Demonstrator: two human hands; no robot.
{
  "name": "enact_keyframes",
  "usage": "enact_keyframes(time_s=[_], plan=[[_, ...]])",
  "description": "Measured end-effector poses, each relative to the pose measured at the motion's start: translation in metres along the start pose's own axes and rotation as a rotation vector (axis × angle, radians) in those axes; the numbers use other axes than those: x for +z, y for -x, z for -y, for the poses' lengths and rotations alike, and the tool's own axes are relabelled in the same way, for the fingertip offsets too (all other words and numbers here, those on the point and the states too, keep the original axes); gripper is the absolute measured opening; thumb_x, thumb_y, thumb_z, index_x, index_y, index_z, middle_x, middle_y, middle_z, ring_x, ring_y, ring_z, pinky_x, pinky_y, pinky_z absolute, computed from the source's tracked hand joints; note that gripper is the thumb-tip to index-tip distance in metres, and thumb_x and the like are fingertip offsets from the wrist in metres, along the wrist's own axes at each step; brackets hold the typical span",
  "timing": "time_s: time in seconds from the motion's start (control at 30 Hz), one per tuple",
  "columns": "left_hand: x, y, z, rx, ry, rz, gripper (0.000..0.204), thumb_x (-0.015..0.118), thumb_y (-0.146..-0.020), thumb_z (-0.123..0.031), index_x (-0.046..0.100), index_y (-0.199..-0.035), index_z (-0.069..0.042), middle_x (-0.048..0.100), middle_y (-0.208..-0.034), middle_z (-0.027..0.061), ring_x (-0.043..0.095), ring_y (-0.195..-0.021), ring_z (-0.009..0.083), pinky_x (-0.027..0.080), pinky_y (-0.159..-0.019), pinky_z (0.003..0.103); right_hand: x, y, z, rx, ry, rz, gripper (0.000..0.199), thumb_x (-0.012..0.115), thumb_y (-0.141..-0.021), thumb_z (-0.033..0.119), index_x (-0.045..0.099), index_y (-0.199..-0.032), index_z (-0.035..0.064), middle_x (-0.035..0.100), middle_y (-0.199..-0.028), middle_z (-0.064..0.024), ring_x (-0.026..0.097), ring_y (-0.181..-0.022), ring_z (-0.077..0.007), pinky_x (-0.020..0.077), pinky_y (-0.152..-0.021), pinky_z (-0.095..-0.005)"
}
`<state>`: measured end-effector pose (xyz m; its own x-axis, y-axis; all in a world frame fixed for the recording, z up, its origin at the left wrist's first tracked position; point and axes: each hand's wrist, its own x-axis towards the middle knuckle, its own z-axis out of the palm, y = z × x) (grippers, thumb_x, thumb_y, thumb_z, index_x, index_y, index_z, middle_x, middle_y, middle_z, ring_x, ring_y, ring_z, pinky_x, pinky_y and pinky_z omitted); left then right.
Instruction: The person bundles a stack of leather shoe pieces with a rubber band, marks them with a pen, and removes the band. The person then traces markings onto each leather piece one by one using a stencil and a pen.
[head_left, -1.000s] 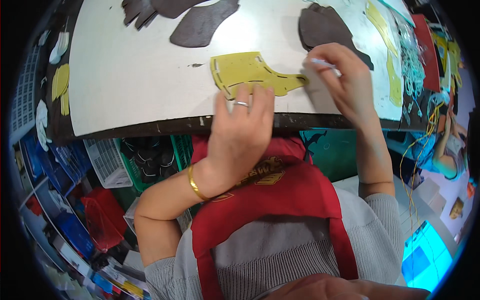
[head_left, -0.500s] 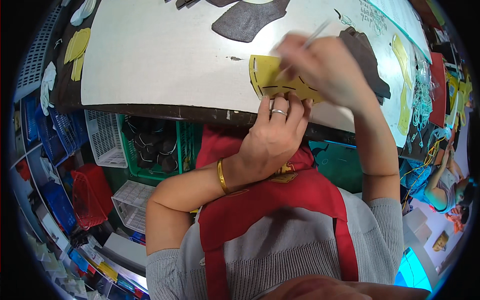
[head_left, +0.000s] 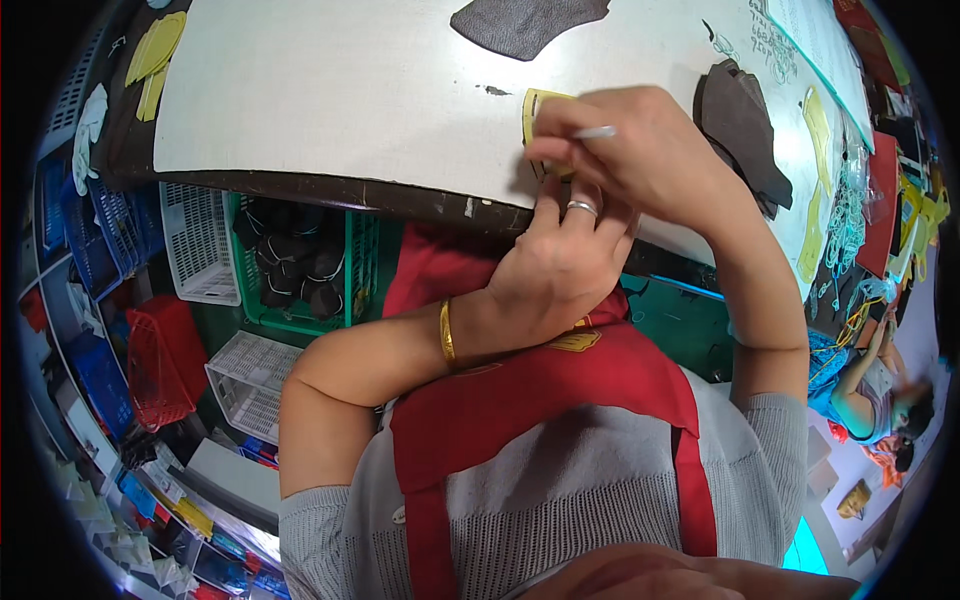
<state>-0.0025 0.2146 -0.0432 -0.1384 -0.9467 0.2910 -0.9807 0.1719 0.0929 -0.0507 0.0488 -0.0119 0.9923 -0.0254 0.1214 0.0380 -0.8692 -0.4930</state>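
Observation:
A yellow pattern template lies at the table's near edge, mostly hidden under my hands. My left hand rests over its near side, fingers stretched forward and pressing down; a ring and a gold bangle show on that arm. Above the template, my right hand is closed around a slim whitish pen. The pen's tip is hidden behind my fingers. Beyond my hands lies a dark brown leather piece, and to the right is a stack of similar leather pieces.
The white tabletop has a dark front edge. Yellow templates lie at far left, another yellow strip at right beside tangled teal cord. Below left stand a green crate of dark bundles and a red basket. Another person is at far right.
My right hand has come down and closer to my left fingers, covering more of the template. The pen has tilted lower. The whole view has shifted slightly.

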Motion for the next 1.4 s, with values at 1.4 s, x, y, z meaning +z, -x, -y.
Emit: enact_keyframes(time_s=[1.4], plan=[[0.004,-0.026,0.001,-0.013,-0.168,-0.032,0.034,0.061,-0.081,-0.015,0.069,-0.114,-0.017,0.050,-0.080,0.0022,0.053,-0.069,0.0191,0.047,-0.053,0.026,-0.009,0.093,-0.006,0.556,-0.143,-0.442,0.025,0.059,-0.099,0.025,0.065,-0.105,0.0017,0.067,-0.083,-0.0154,0.068,-0.081,-0.0347,0.0527,-0.073,-0.0405]])
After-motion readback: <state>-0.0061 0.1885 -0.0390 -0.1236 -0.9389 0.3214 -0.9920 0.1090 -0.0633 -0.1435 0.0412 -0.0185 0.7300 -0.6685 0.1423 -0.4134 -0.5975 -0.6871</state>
